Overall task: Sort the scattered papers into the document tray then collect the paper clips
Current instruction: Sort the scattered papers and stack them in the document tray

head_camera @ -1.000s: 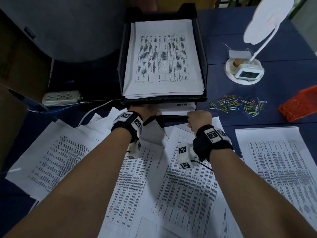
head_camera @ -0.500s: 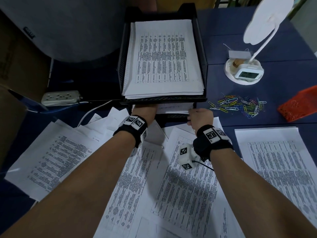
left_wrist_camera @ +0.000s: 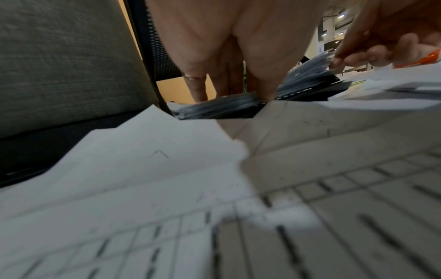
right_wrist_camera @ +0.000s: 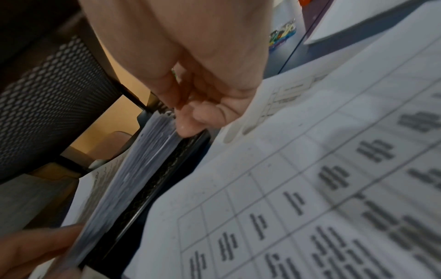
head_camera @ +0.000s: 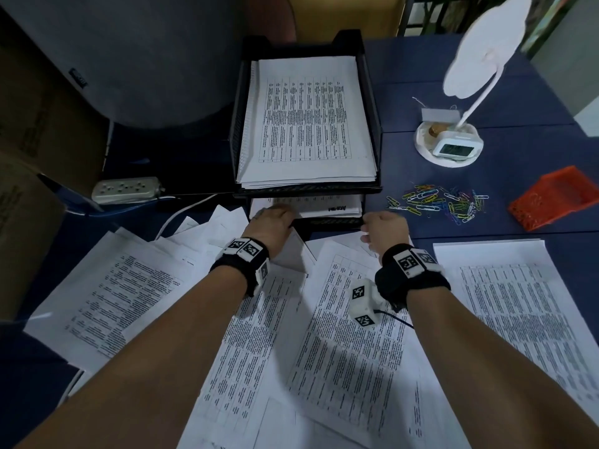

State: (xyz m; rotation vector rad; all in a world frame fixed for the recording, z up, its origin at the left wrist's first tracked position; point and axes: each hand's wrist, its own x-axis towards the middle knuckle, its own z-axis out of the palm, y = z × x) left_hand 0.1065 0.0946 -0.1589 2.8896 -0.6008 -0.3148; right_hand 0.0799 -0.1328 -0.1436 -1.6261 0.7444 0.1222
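A black mesh two-tier document tray [head_camera: 373, 102] stands at the back of the blue table, and its top tier holds a paper stack [head_camera: 304, 124]. A second stack [head_camera: 327, 205] sticks out of the lower tier. My left hand [head_camera: 272, 222] lies on that stack's left front. Its fingers [left_wrist_camera: 198, 83] are straight over the top and the thumb presses the front edge. My right hand [head_camera: 385, 228] is curled at the right front corner and pinches the stack's edge [right_wrist_camera: 145, 160]. Scattered printed papers [head_camera: 340, 335] cover the near table. Coloured paper clips [head_camera: 437, 204] lie right of the tray.
An orange mesh bin [head_camera: 557, 199] sits at the far right. A white lamp base with a small clock [head_camera: 450, 147] stands behind the clips. A power strip [head_camera: 126, 189] with its cable and cardboard boxes [head_camera: 32, 157] are on the left.
My left hand has turned and slid forward onto the lower stack. The right hand stays at the stack's right front corner.
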